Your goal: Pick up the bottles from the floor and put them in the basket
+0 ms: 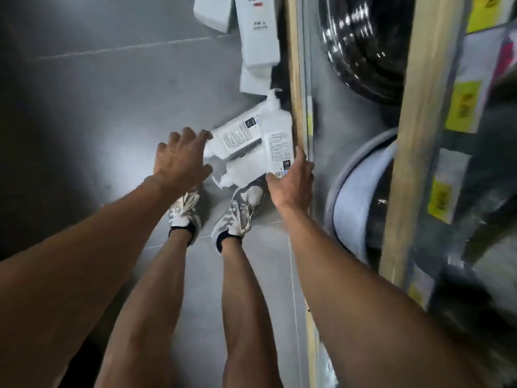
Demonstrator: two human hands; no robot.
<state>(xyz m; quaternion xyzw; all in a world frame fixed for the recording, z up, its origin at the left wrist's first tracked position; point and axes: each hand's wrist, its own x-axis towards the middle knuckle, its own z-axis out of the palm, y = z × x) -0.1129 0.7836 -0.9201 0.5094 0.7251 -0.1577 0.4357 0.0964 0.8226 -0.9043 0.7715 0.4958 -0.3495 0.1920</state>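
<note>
Gathering is the step in hand, I judge: the slanted bottle (235, 137) and the pump bottle (277, 130) lie on the floor (112, 107), tight to the wooden shelf post (296, 79). The left hand (181, 159) has its fingers spread, the tips touching the slanted bottle. The right hand (291, 182) cups the pump bottle's base, but I cannot tell if its fingers are clamped. Next come firm grips and a lift; no basket is in view.

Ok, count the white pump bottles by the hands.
3. Left bottle at the left hand's fingers; right bottle gripped by the right hand; lower bottle beneath both. More may be hidden.
</note>
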